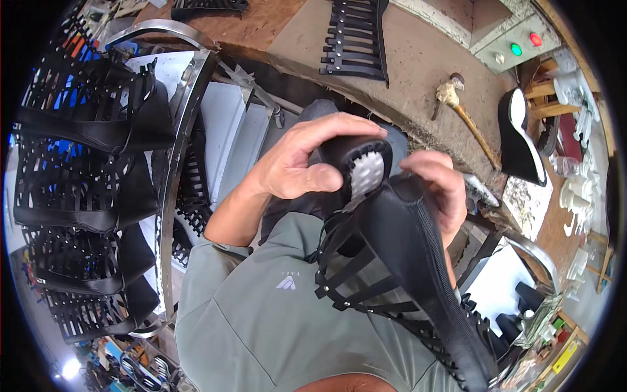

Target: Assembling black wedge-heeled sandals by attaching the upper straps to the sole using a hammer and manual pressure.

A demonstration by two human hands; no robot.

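In front of my chest is a black strappy sandal with a studded, cage-like upper point(405, 245) that hangs down toward the lower right. My left hand point(290, 160) curls round a rounded black end piece, thumb on its near side. The pale, dimpled underside point(367, 173) of that piece faces right, with black leather folded over its rim. Behind the top of the upper, my right hand point(446, 193) grips the black leather, its fingers bent and slightly blurred. Part of the right palm is hidden by the upper.
On the bench point(411, 85) lie a hammer point(471, 127), another strappy upper point(356, 39) and a black wedge sole point(520, 140). A metal-framed rack point(176, 163) at left carries several black strappy shoes point(85, 212). A control box point(516, 49) with coloured buttons stands far right.
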